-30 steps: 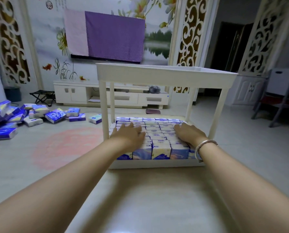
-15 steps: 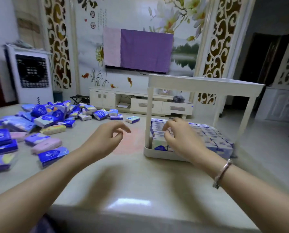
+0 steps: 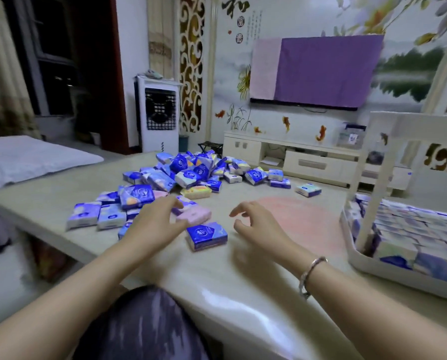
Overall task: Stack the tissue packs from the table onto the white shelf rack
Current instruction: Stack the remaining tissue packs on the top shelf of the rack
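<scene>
Pile of tissue packs (image 3: 191,172) lies beyond my fingers on the counter (image 3: 243,281). My left hand (image 3: 154,224), fingers loosely spread, reaches onto a pink pack (image 3: 195,215); a blue pack (image 3: 206,235) lies between my hands. My right hand (image 3: 258,224) hovers, fingers curled apart, holding nothing. Best: grip each pack by its long edges. The white shelf rack (image 3: 360,229), lower tier filled, stands right of my fingers.

Rack cropped, pile edges hidden

White shelf rack (image 3: 380,178) cut off at right edge; its packs (image 3: 409,229) smeared, print unreadable. Left hand (image 3: 152,224) covers packs beneath it; pink pack (image 3: 195,215) partly hidden. Far pile (image 3: 191,170) too jumbled to count.
</scene>
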A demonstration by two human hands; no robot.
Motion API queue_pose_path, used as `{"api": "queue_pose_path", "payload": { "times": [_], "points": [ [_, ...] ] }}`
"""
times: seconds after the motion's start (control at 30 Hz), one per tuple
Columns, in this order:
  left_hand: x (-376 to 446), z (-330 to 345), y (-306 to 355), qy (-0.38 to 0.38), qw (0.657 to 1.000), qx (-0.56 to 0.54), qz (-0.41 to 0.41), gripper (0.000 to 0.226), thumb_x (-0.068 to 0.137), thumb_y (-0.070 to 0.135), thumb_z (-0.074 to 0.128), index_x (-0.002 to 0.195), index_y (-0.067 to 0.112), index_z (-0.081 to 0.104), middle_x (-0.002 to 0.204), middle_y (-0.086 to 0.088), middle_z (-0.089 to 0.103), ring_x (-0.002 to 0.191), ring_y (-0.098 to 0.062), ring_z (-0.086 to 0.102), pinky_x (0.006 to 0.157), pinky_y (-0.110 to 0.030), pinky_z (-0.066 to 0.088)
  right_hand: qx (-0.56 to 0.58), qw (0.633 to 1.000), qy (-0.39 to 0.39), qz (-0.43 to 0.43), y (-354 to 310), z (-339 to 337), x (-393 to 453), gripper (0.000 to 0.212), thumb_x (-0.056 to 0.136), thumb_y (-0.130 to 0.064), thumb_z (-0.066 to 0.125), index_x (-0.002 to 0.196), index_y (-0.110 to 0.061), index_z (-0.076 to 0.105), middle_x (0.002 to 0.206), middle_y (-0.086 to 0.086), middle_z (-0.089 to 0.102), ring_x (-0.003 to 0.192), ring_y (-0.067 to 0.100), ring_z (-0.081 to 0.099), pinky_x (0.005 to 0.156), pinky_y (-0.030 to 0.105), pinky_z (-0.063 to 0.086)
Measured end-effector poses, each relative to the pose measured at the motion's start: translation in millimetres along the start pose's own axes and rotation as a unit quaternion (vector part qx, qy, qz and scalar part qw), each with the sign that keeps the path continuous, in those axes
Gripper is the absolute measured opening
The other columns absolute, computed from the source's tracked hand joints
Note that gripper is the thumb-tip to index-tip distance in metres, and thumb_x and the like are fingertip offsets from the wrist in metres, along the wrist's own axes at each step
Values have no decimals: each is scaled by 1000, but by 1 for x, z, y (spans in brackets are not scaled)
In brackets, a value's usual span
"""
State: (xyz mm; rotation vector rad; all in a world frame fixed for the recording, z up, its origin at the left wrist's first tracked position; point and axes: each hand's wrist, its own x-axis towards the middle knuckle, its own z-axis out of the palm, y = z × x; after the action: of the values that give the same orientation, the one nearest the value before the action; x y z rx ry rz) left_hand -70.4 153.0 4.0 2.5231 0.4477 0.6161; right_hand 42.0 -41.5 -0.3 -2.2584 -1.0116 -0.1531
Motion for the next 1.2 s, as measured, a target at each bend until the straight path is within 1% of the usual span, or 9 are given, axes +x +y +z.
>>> {"api": "queue_pose_path", "payload": {
  "times": [0.13, 0.3, 0.53, 0.67, 0.8, 0.93, 1.07, 1.13, 1.2],
  "points": [
    [12, 2, -19, 6, 999, 45, -28, 44, 79, 46, 66, 117, 25, 58, 128, 1, 56, 114, -25, 52, 92, -41, 48, 72, 995, -61, -17, -7, 24, 22, 37, 87, -34, 63, 120, -21, 55, 123, -1, 54, 117, 13, 46, 91, 24, 36],
    [17, -6, -40, 29, 998, 32, -38, 41, 82, 28, 60, 121, 21, 57, 130, 1, 56, 121, -21, 49, 98, -38, 43, 47, 982, -181, -41, -1, 39, 32, 53, 74, -50, 73, 120, -33, 52, 125, -7, 53, 119, 9, 41, 100, 28, 37],
    [4, -19, -55, -102, 991, 84, -36, 70, 74, 40, 74, 135, 22, 45, 139, 8, 48, 127, -14, 45, 94, -23, 36, 130, 987, -89, -14, -6, 45, 37, 41, 74, -49, 74, 107, -31, 57, 105, -8, 62, 97, 7, 58, 84, 22, 48],
    [5, -18, -60, -117, 988, 99, -29, 59, 76, 41, 72, 128, 24, 52, 131, 5, 55, 122, -16, 47, 95, -26, 39, 214, 975, -43, 37, -16, 48, 40, 33, 79, -54, 67, 103, -33, 59, 98, -4, 65, 87, 14, 62, 74, 29, 53],
    [13, -4, -45, -54, 995, -40, -74, 74, 68, 69, 58, 123, 20, 55, 119, -1, 59, 110, -20, 57, 93, -34, 46, 314, 947, -18, 70, -25, 42, 42, 34, 88, -46, 59, 114, -23, 56, 96, 2, 64, 74, 8, 59, 58, 14, 48],
    [30, 17, -13, 1, 955, -284, -86, 55, 92, 50, 45, 141, 27, 39, 142, -4, 47, 131, -20, 43, 111, -38, 33, 377, 918, -42, 118, -31, 42, 51, 30, 91, -42, 58, 106, -18, 51, 101, 9, 62, 82, 16, 61, 83, 39, 53],
    [43, 41, 6, 57, 945, -316, -69, 49, 95, 49, 44, 139, 27, 37, 137, -6, 43, 133, -20, 38, 112, -43, 31, 426, 890, -110, 122, -45, 41, 59, 25, 100, -32, 44, 85, -12, 48, 82, 8, 59, 62, 14, 61, 60, 26, 54],
    [47, 44, 9, 78, 935, -338, -66, 52, 89, 51, 53, 133, 28, 37, 125, -4, 45, 128, -22, 40, 106, -37, 39, 393, 905, -115, 120, -49, 39, 69, 33, 103, -33, 36, 84, -16, 57, 78, 0, 61, 69, 11, 61, 64, 25, 49],
    [48, 44, 7, 77, 921, -377, -61, 64, 81, 52, 63, 132, 26, 35, 127, -3, 49, 125, -19, 44, 88, -19, 46, 334, 927, -109, 131, -46, 37, 80, 40, 103, -36, 30, 89, -17, 62, 89, -2, 64, 86, 9, 60, 71, 27, 41]
  ]
}}
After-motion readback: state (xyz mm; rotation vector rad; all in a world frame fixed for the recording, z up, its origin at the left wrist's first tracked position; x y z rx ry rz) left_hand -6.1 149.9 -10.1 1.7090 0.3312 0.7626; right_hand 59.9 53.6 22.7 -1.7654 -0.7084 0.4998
